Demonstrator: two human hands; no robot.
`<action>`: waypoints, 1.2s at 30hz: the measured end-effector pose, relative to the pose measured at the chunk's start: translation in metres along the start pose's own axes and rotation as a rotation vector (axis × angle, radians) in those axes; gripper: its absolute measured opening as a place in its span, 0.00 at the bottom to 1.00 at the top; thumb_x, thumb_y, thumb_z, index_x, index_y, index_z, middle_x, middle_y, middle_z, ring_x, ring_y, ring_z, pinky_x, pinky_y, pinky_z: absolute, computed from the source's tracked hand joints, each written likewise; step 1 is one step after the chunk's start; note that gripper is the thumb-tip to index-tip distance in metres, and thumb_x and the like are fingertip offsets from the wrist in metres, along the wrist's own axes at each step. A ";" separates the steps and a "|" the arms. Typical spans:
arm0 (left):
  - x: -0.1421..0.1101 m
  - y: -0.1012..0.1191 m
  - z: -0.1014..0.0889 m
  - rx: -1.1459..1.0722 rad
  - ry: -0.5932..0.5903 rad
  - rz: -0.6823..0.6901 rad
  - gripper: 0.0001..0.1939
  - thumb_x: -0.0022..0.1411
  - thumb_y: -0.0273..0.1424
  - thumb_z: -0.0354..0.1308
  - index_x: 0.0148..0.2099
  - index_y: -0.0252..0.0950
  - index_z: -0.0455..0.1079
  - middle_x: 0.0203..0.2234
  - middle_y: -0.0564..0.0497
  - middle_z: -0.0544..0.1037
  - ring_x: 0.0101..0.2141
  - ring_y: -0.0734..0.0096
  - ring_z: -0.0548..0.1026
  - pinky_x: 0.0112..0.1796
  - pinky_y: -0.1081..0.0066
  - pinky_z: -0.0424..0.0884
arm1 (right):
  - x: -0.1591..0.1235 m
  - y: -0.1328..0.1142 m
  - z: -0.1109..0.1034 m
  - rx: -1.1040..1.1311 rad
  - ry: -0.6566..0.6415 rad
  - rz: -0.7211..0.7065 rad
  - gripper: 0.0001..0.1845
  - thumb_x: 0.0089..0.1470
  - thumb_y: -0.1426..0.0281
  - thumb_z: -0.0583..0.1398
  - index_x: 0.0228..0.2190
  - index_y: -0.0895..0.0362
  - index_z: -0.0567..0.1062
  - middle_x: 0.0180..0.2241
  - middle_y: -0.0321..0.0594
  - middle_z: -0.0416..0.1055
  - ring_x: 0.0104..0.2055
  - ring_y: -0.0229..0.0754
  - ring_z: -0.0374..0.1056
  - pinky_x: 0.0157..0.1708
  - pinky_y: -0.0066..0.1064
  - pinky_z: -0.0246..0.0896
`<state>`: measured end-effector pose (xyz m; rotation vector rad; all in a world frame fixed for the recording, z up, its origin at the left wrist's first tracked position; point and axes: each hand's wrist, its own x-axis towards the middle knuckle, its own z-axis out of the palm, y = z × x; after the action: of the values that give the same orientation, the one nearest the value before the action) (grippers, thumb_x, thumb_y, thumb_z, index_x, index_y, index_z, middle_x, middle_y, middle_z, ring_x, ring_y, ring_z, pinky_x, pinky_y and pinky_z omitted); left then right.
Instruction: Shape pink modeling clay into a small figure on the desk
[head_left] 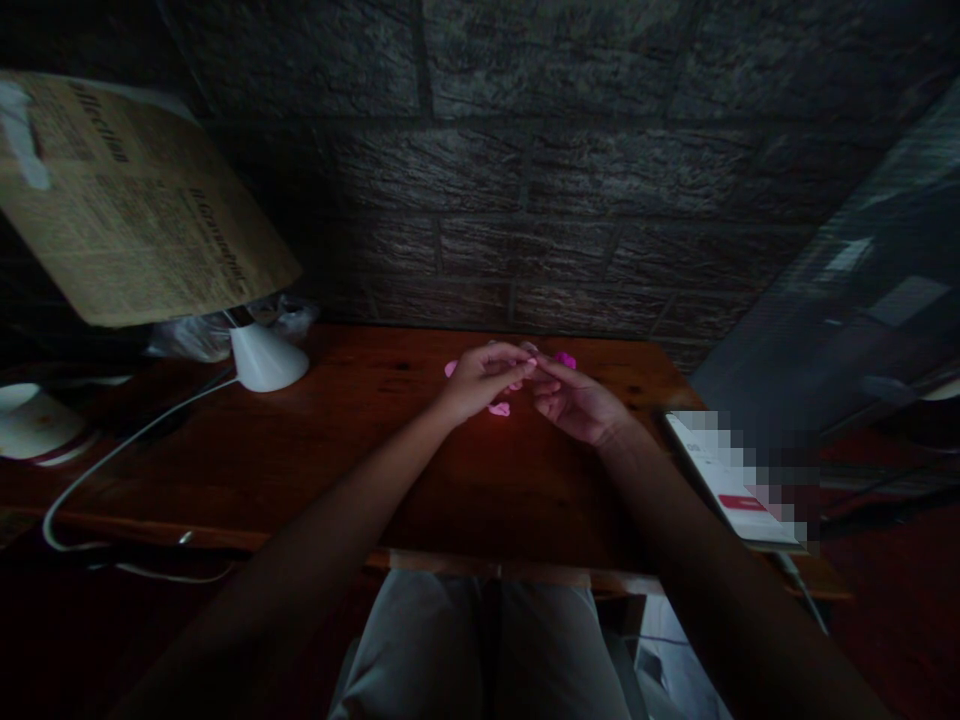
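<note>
My left hand [486, 378] and my right hand [576, 402] meet over the back part of the wooden table [480, 480], fingertips together. Each hand is closed in a pinch. Whatever sits between the fingertips is too small and dim to name; a hint of pink shows there. Around them lie small soft-looking pink pieces: a pale pink piece [451, 369] left of my left hand, another pink piece [499, 409] just in front of it, and a bright magenta piece [565, 360] behind my right hand. Fingers partly cover more pink.
At the left stands a lamp with a newsprint shade [165, 210] and white base [266, 358], its white cord [135, 430] trailing over the table edge. A paper cup [34, 425] is at far left. A partly blurred tablet-like screen [705, 470] lies right. A brick wall [480, 170] rises behind.
</note>
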<state>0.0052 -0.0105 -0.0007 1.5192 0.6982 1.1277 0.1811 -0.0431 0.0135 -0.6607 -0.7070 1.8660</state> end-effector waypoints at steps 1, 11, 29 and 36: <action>0.000 -0.001 0.000 0.003 0.002 0.002 0.11 0.58 0.33 0.70 0.42 0.34 0.78 0.32 0.49 0.81 0.30 0.74 0.78 0.28 0.77 0.71 | 0.000 0.000 0.000 -0.008 -0.003 0.001 0.20 0.40 0.73 0.78 0.34 0.54 0.78 0.27 0.28 0.75 0.21 0.23 0.61 0.20 0.13 0.58; 0.001 0.001 -0.002 0.062 -0.030 0.059 0.11 0.62 0.36 0.66 0.41 0.33 0.77 0.34 0.47 0.82 0.31 0.74 0.79 0.31 0.74 0.74 | 0.000 0.001 0.002 -0.022 0.036 0.010 0.17 0.42 0.74 0.77 0.33 0.55 0.79 0.27 0.29 0.75 0.21 0.25 0.60 0.19 0.15 0.56; 0.002 0.001 -0.002 0.035 -0.021 0.002 0.12 0.62 0.38 0.67 0.39 0.34 0.79 0.31 0.48 0.81 0.31 0.74 0.78 0.29 0.76 0.72 | 0.001 0.003 0.000 -0.065 0.025 -0.011 0.16 0.41 0.72 0.78 0.31 0.55 0.79 0.26 0.27 0.74 0.21 0.23 0.59 0.19 0.13 0.55; 0.002 0.002 0.000 0.025 -0.019 -0.034 0.11 0.64 0.38 0.64 0.37 0.34 0.79 0.28 0.49 0.79 0.30 0.75 0.76 0.28 0.77 0.70 | 0.001 0.002 0.000 -0.066 0.009 -0.005 0.16 0.42 0.72 0.77 0.32 0.53 0.81 0.27 0.28 0.75 0.21 0.23 0.59 0.19 0.13 0.57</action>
<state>0.0058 -0.0094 0.0014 1.5318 0.7253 1.0815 0.1793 -0.0426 0.0122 -0.7088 -0.7669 1.8408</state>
